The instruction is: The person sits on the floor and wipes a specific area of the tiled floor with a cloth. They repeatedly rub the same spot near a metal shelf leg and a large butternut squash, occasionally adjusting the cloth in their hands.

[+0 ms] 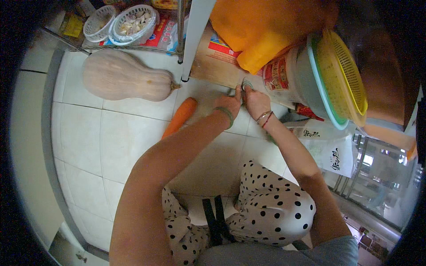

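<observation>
My left hand (pixel 229 103), with a green bangle at the wrist, and my right hand (pixel 257 103), with a bracelet and a red cord, meet low over the tiled floor. Both are closed, fingertips together at a small pale, greenish banded thing (pixel 246 83) whose kind I cannot make out. Just beyond them are a cardboard sheet (pixel 213 71) and a large whitish container (pixel 284 73) with a red label. An orange carrot (pixel 183 114) lies on the floor left of my left forearm, which hides its lower end. Farther left rests a big pale butternut squash (pixel 128 75).
A wire shelf at the far left holds a white basket of garlic (pixel 134 25) and another basket (pixel 98 24). Orange cloth (pixel 266 31) hangs ahead. Stacked yellow and green basins (pixel 337 80) stand at right, above a white printed bag (pixel 330 148). A shelf post (pixel 195 40) rises ahead.
</observation>
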`<state>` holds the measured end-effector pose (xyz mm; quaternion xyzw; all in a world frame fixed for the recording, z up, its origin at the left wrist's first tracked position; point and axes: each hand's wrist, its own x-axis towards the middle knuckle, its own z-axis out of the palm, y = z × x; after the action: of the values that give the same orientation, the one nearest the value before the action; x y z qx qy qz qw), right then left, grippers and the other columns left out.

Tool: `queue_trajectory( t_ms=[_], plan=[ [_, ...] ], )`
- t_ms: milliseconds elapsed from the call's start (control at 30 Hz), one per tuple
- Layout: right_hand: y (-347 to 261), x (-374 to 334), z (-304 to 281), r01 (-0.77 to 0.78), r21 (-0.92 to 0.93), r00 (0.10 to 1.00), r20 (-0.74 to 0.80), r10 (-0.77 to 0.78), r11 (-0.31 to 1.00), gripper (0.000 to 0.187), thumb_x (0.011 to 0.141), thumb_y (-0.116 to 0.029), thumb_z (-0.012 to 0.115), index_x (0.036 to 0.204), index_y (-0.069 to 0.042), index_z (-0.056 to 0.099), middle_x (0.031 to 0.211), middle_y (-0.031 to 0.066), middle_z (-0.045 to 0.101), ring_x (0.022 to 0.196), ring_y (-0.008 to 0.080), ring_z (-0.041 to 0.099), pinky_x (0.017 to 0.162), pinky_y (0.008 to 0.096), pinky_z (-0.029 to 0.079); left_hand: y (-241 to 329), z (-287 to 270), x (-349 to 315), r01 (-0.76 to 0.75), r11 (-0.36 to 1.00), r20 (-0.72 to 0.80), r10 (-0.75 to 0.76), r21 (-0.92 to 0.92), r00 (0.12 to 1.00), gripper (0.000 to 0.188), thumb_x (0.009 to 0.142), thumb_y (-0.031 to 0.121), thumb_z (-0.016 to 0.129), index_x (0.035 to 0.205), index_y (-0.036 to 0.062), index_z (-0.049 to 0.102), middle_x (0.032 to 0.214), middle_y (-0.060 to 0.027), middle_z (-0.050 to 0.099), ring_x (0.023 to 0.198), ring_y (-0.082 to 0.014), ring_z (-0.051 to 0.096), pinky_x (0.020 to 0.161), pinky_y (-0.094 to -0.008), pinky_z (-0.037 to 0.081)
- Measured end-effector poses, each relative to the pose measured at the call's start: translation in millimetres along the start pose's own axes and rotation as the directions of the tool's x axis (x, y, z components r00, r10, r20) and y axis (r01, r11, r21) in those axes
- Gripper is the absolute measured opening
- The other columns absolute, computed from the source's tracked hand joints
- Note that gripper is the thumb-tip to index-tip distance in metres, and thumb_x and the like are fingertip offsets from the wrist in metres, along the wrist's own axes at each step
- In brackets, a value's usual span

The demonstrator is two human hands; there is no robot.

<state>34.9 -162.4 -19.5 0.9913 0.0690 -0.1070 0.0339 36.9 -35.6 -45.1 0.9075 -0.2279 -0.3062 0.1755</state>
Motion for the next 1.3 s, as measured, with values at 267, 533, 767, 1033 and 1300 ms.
queue_trajectory(
  t_ms=[267, 533, 767, 1033, 1300],
  plan=[
    [10.3, 31.0, 12.9, 0.018, 0.033, 0.989, -0.148, -0.013, 0.999, 0.016, 0.082, -0.017, 0.049, 0.092, -0.006, 0.054, 0.068, 0.0169, 0.062, 0.062, 0.0338, 0.062, 0.052, 0.0451, 0.048, -6.7, 20.8, 11.7, -0.018, 0.997, -0.161, 0.005, -0.077, 0.987, 0.054, 0.093, 0.020, 0.031, 0.140, 0.0007, 0.010, 0.080, -0.0258, 0.063, 0.072, -0.0357, 0.064, 0.064, -0.0491, 0.049],
    [4.3, 26.2, -1.0, 0.005, 0.024, 0.996, -0.084, -0.003, 1.000, 0.016, 0.081, -0.017, 0.050, 0.090, -0.005, 0.055, 0.068, 0.0185, 0.062, 0.064, 0.0354, 0.062, 0.052, 0.0452, 0.048, -5.2, 16.0, 7.1, -0.008, 0.999, -0.038, 0.007, -0.033, 0.999, 0.052, 0.094, 0.026, 0.026, 0.139, 0.0026, 0.014, 0.091, -0.0244, 0.062, 0.075, -0.0360, 0.062, 0.067, -0.0486, 0.048],
    [-4.9, -5.9, 3.9, -0.012, 0.087, 1.000, -0.025, 0.014, 0.996, 0.019, 0.081, -0.016, 0.048, 0.092, -0.004, 0.056, 0.071, 0.0183, 0.063, 0.065, 0.0348, 0.063, 0.053, 0.0442, 0.049, 1.4, -14.7, -5.1, 0.024, 0.997, 0.114, -0.016, -0.067, 0.993, 0.057, 0.093, 0.024, 0.026, 0.141, 0.0035, 0.002, 0.107, -0.0275, 0.058, 0.092, -0.0379, 0.060, 0.079, -0.0463, 0.048],
    [-0.3, 32.1, -4.4, -0.001, 0.050, 0.996, -0.087, 0.006, 0.999, 0.019, 0.082, -0.020, 0.048, 0.093, -0.006, 0.055, 0.070, 0.0167, 0.063, 0.064, 0.0344, 0.063, 0.052, 0.0451, 0.048, -1.1, 1.3, 3.4, 0.033, 0.997, 0.045, -0.030, -0.068, 0.999, 0.057, 0.094, 0.025, 0.025, 0.142, 0.0083, 0.001, 0.106, -0.0269, 0.058, 0.090, -0.0374, 0.061, 0.079, -0.0465, 0.048],
    [-5.6, 8.0, -4.4, 0.055, 0.046, 0.997, -0.055, -0.052, 0.997, 0.018, 0.082, -0.018, 0.048, 0.095, -0.007, 0.054, 0.070, 0.0172, 0.063, 0.064, 0.0347, 0.063, 0.053, 0.0453, 0.049, -6.3, 0.4, -4.6, 0.019, 0.999, 0.093, -0.014, -0.046, 0.996, 0.055, 0.095, 0.032, 0.018, 0.141, 0.0035, 0.006, 0.105, -0.0267, 0.059, 0.089, -0.0387, 0.061, 0.081, -0.0462, 0.047]
  ],
)
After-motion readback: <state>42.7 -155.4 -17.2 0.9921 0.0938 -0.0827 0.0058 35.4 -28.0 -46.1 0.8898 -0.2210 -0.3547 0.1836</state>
